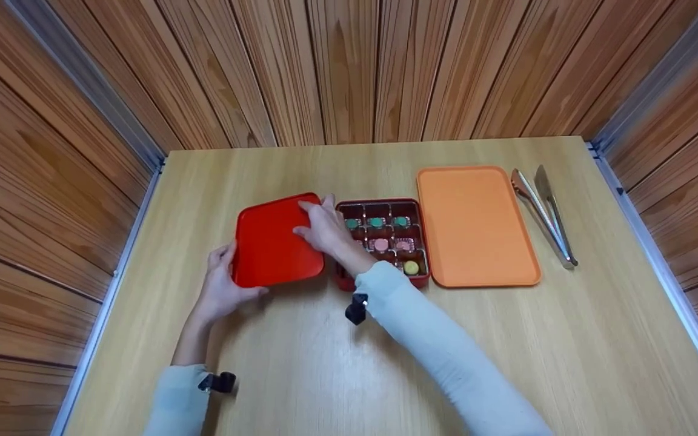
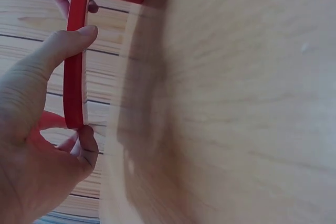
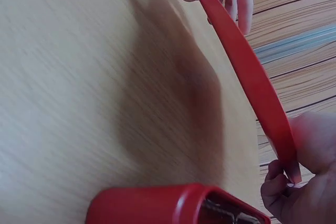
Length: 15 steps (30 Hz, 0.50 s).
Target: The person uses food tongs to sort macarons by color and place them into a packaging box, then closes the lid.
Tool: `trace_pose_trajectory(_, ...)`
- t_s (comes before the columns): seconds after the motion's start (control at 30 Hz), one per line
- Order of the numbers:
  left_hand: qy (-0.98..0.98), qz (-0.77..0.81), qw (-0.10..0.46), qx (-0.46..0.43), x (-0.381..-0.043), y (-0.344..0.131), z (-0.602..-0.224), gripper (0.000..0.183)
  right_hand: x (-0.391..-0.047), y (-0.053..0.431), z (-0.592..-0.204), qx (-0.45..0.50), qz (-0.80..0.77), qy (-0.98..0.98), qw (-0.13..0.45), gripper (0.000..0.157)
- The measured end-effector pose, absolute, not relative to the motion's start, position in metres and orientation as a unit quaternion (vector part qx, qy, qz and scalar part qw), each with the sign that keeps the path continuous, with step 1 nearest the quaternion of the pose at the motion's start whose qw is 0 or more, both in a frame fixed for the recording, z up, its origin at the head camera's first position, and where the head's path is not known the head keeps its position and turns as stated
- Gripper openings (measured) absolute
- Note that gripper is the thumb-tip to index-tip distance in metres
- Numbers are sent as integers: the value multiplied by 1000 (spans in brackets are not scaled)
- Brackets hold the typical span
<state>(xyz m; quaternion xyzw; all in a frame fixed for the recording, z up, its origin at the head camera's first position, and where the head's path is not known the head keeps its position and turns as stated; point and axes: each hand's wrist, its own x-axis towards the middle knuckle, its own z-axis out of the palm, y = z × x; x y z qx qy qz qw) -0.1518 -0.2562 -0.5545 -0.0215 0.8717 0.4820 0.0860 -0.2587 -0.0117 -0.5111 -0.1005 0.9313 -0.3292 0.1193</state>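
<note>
Both hands hold a red square lid (image 1: 276,245) raised off the table, left of the box. My left hand (image 1: 226,283) grips its left side, and in the left wrist view the thumb lies along the lid's rim (image 2: 76,82) with fingers under the corner. The right hand (image 1: 323,227) holds the upper right edge, fingers curled beneath the rim and thumb on the top face. Beside it stands a dark red box (image 1: 379,203) with a divided insert. Green, pink and yellow sweets sit in its compartments; my right forearm hides part of the box.
An orange tray (image 1: 476,224) lies right of the box, almost touching it. Farther right are metal tongs (image 1: 546,218), spread apart on the wooden table (image 1: 300,375). Wood-panelled walls (image 1: 349,72) enclose the back and both sides.
</note>
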Motion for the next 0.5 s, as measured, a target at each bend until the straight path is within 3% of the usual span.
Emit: trace_pose_trajectory(0.5, 881, 466, 76, -14, -152, -231, -535, 105, -259, 17, -495, -108, -340, 928, 105, 67)
